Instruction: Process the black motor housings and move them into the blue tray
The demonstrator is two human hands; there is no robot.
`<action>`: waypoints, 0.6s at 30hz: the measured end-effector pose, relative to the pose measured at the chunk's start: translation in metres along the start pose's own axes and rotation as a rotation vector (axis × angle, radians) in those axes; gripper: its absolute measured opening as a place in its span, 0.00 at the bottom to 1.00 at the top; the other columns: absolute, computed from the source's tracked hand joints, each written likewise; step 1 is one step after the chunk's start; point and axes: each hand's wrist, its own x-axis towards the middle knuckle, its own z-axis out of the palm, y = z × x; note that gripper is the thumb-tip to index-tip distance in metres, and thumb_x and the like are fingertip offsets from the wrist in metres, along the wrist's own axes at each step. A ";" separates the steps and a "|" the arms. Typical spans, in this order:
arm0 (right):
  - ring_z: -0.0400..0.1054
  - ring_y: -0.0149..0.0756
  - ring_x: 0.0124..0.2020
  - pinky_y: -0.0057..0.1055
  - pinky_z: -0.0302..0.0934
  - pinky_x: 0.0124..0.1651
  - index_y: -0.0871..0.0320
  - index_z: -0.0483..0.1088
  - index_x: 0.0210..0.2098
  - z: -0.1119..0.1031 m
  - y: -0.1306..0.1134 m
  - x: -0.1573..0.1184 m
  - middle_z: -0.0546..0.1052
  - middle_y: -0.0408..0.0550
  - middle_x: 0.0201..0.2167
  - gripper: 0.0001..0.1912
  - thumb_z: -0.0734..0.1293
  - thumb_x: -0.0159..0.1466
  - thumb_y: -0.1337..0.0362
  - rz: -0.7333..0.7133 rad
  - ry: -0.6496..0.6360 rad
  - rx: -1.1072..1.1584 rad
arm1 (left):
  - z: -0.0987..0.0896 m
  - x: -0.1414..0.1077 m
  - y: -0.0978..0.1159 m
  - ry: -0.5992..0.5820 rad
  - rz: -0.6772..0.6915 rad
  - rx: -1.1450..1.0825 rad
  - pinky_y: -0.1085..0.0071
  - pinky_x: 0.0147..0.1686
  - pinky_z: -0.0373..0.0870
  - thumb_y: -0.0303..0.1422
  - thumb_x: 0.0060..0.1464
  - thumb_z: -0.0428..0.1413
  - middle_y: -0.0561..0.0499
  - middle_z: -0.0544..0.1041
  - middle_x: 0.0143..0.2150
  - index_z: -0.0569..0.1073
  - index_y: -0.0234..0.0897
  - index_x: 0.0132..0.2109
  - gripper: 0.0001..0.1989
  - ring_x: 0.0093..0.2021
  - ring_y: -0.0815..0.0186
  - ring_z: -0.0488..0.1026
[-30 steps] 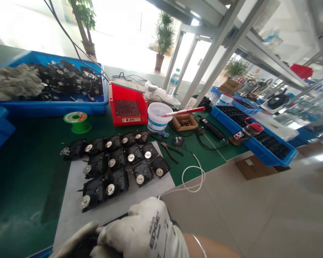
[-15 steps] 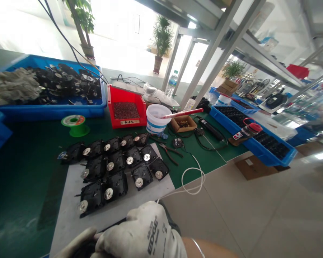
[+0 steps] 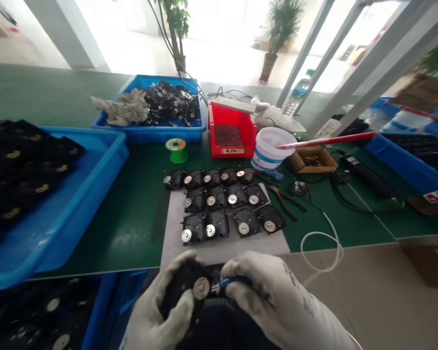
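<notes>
Both hands wear white gloves near the front edge of the table. My left hand (image 3: 168, 306) is wrapped round a black unit (image 3: 180, 282) with a silver disc on it. Between the fingers of my right hand (image 3: 255, 287) is a small part with a blue body and a metallic end (image 3: 222, 284), held close beside the disc. Beyond the hands, several similar black units (image 3: 216, 223) stand in rows on a white sheet (image 3: 175, 250).
A large blue bin (image 3: 73, 204) of black units is at the left. Behind the rows are a green spool (image 3: 177, 151), a red bin (image 3: 219, 146), a white tub (image 3: 270, 150) and a cardboard box (image 3: 310, 167). Pliers (image 3: 286, 201) lie right of the sheet.
The view has swung left, bringing the large blue bin into sight. My hands, largely cut off at the bottom before, now show more fully with the black unit and the blue part.
</notes>
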 end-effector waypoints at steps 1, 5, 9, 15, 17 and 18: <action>0.81 0.33 0.38 0.23 0.72 0.45 0.47 0.75 0.43 0.005 0.000 0.001 0.83 0.39 0.36 0.08 0.66 0.70 0.67 -0.002 -0.003 0.050 | 0.002 -0.001 0.003 0.005 0.010 0.005 0.66 0.54 0.80 0.51 0.57 0.64 0.44 0.83 0.55 0.76 0.39 0.60 0.30 0.55 0.49 0.81; 0.78 0.31 0.35 0.23 0.69 0.39 0.47 0.73 0.45 0.020 -0.002 0.007 0.82 0.37 0.35 0.09 0.63 0.70 0.66 0.166 -0.105 0.145 | 0.006 -0.002 0.006 0.015 0.038 -0.006 0.64 0.58 0.78 0.47 0.58 0.63 0.45 0.83 0.54 0.78 0.39 0.58 0.25 0.54 0.50 0.81; 0.72 0.30 0.28 0.24 0.65 0.32 0.50 0.71 0.43 0.024 0.003 0.010 0.77 0.37 0.29 0.07 0.61 0.71 0.64 0.329 -0.245 0.214 | 0.007 -0.003 0.005 0.032 0.043 -0.018 0.62 0.57 0.79 0.46 0.57 0.63 0.43 0.83 0.55 0.78 0.38 0.58 0.25 0.54 0.49 0.82; 0.72 0.31 0.32 0.26 0.64 0.36 0.49 0.71 0.44 0.025 0.004 0.012 0.77 0.38 0.32 0.07 0.62 0.71 0.62 0.416 -0.300 0.201 | 0.009 -0.004 0.006 0.035 0.032 -0.060 0.62 0.58 0.79 0.45 0.56 0.63 0.45 0.83 0.55 0.79 0.39 0.57 0.25 0.54 0.49 0.82; 0.73 0.32 0.32 0.27 0.64 0.36 0.50 0.72 0.44 0.025 0.002 0.013 0.78 0.38 0.32 0.07 0.62 0.71 0.62 0.409 -0.291 0.186 | 0.009 -0.004 0.007 0.034 0.033 -0.063 0.61 0.58 0.79 0.45 0.57 0.63 0.45 0.84 0.55 0.78 0.39 0.57 0.24 0.55 0.49 0.81; 0.74 0.32 0.32 0.27 0.64 0.36 0.50 0.72 0.44 0.024 0.000 0.013 0.78 0.38 0.33 0.07 0.62 0.70 0.62 0.401 -0.288 0.178 | 0.009 -0.004 0.007 0.036 0.035 -0.057 0.61 0.58 0.79 0.45 0.57 0.62 0.45 0.84 0.55 0.78 0.39 0.57 0.24 0.55 0.49 0.81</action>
